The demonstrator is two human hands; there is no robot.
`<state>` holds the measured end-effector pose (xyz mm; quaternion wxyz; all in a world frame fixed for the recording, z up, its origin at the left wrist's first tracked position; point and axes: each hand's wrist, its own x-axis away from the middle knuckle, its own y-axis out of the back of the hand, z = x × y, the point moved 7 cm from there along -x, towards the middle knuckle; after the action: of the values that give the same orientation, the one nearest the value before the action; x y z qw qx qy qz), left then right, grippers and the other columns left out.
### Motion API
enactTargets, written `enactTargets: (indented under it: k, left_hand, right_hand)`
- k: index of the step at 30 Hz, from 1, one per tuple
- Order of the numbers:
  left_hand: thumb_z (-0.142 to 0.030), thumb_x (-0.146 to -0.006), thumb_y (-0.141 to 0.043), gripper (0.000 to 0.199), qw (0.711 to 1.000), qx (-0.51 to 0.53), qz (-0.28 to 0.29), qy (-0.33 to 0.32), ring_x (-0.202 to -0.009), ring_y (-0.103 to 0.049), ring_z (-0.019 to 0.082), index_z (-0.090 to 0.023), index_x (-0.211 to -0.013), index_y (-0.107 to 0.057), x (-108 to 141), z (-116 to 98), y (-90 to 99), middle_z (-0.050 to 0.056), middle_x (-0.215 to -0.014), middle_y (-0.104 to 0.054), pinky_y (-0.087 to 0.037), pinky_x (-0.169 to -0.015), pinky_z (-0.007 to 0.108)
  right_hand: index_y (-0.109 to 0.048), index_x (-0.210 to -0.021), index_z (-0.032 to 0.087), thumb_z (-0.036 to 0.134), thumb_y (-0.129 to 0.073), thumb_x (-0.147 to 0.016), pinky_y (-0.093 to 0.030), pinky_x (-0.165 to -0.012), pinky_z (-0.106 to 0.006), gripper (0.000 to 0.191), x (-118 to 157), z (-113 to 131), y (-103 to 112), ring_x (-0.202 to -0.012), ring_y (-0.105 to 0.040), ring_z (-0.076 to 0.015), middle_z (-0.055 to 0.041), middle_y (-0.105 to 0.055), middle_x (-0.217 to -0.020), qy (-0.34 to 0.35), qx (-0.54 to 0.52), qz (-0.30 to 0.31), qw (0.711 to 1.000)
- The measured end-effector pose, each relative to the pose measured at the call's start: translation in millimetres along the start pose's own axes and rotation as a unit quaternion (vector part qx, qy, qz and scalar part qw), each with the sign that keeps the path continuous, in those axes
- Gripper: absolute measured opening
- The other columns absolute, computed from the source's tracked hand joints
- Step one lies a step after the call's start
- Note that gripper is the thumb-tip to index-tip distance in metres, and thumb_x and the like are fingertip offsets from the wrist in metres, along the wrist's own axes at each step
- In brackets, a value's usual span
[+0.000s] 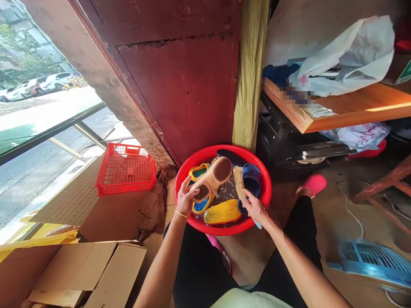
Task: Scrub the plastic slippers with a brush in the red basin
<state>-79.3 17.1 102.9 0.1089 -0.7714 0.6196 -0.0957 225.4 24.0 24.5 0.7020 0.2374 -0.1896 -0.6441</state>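
My left hand is closed on a tan shoe by its heel end, its sole with dark brown patches turned up. In my right hand is a scrub brush, its pale bristles toward the shoe and a small gap between them. Both hands are over a red basin holding dark water. Inside it lie a yellow sandal sole up, a dark blue slipper at the right, and yellow-rimmed footwear at the left, partly hidden by the shoe and my left hand.
A red plastic crate sits left of the basin, with cardboard boxes nearer me. Behind the basin stands a dark red door beside a yellowish curtain. At right are a wooden table and a blue fan.
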Motion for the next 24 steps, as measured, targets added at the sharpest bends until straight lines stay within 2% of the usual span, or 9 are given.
enactTargets:
  k: [3,5,7,10,12,14,20,22,24]
  left_hand:
    - [-0.033,-0.064,-0.081,0.086,0.994,-0.045,-0.058,-0.077,-0.098,-0.07,0.027,-0.02,-0.142,-0.049,-42,-16,8.5,0.01,-0.113,-0.072,-0.056,-0.086,0.041]
    - [-0.03,-0.064,-0.079,0.083,0.974,-0.145,-0.062,-0.16,-0.11,-0.066,0.03,-0.019,-0.141,-0.05,-69,-32,9.0,0.01,-0.122,-0.069,-0.053,-0.095,0.042]
    - [-0.025,-0.068,-0.074,0.075,0.927,-0.302,-0.055,-0.217,-0.121,-0.061,0.031,-0.021,-0.14,-0.052,-93,-41,5.8,0.01,-0.131,-0.065,-0.048,-0.104,0.045]
    - [-0.017,-0.072,-0.066,0.069,0.823,-0.528,0.012,-0.211,-0.127,-0.056,0.034,-0.022,-0.14,-0.054,-119,-29,-6.2,0.011,-0.137,-0.062,-0.041,-0.111,0.048]
    - [-0.014,-0.075,-0.062,0.07,0.769,-0.606,0.073,-0.188,-0.129,-0.054,0.035,-0.022,-0.144,-0.05,-126,-10,-16.0,0.012,-0.14,-0.059,-0.041,-0.111,0.049]
    - [-0.012,-0.077,-0.061,0.075,0.738,-0.642,0.118,-0.17,-0.13,-0.053,0.035,-0.025,-0.148,-0.045,-127,8,-25.1,0.012,-0.144,-0.056,-0.041,-0.11,0.049]
    - [-0.013,-0.082,-0.059,0.068,0.73,-0.669,0.099,-0.093,-0.124,-0.057,0.036,-0.026,-0.147,-0.045,-127,27,-28.5,0.015,-0.14,-0.058,-0.044,-0.103,0.051]
    - [-0.017,-0.082,-0.062,0.062,0.725,-0.68,0.062,-0.091,-0.132,-0.05,0.04,-0.025,-0.143,-0.05,-119,25,-28.7,0.017,-0.147,-0.051,-0.038,-0.107,0.058]
    - [-0.023,-0.082,-0.067,0.06,0.73,-0.669,0.035,-0.137,-0.144,-0.034,0.044,-0.022,-0.141,-0.053,-99,23,-36.3,0.018,-0.158,-0.037,-0.028,-0.113,0.063]
  right_hand:
    - [-0.051,-0.147,0.017,0.052,-0.044,-0.096,-0.057,-0.062,-0.027,0.063,2,-4,-1,-0.073,-0.071,-0.0195,-0.0096,-0.077,-0.094,-0.01,-0.023,0.004,1.0]
    - [-0.051,-0.147,0.016,0.054,-0.043,-0.096,-0.056,-0.061,-0.027,0.065,3,-5,1,-0.07,-0.07,-0.0193,-0.0103,-0.077,-0.095,-0.016,-0.032,-0.008,0.999]
    - [-0.05,-0.148,0.016,0.054,-0.042,-0.095,-0.056,-0.061,-0.028,0.065,4,-5,2,-0.07,-0.07,-0.0196,-0.0104,-0.077,-0.097,-0.023,-0.036,-0.019,0.999]
    - [-0.049,-0.148,0.018,0.054,-0.044,-0.094,-0.057,-0.064,-0.03,0.066,6,-9,1,-0.072,-0.071,-0.0211,-0.0101,-0.077,-0.1,-0.043,-0.032,-0.026,0.998]
    - [-0.049,-0.148,0.018,0.054,-0.044,-0.094,-0.058,-0.066,-0.032,0.066,7,-12,0,-0.075,-0.072,-0.0223,-0.0106,-0.077,-0.103,-0.059,-0.029,-0.03,0.997]
    - [-0.048,-0.149,0.017,0.053,-0.043,-0.094,-0.059,-0.07,-0.033,0.066,8,-14,-1,-0.08,-0.073,-0.0236,-0.0114,-0.076,-0.108,-0.07,-0.031,-0.038,0.996]
    - [-0.047,-0.149,0.017,0.049,-0.043,-0.096,-0.055,-0.092,-0.037,0.063,8,-4,1,-0.106,-0.07,-0.0265,-0.0121,-0.071,-0.126,-0.028,-0.007,-0.038,0.999]
    - [-0.048,-0.148,0.018,0.048,-0.043,-0.096,-0.055,-0.092,-0.036,0.06,7,-1,2,-0.107,-0.07,-0.0265,-0.0115,-0.071,-0.127,-0.021,0.007,-0.027,0.999]
    - [-0.048,-0.149,0.019,0.047,-0.042,-0.096,-0.056,-0.089,-0.035,0.06,7,1,3,-0.104,-0.071,-0.0259,-0.0109,-0.072,-0.124,-0.02,0.015,-0.016,1.0]
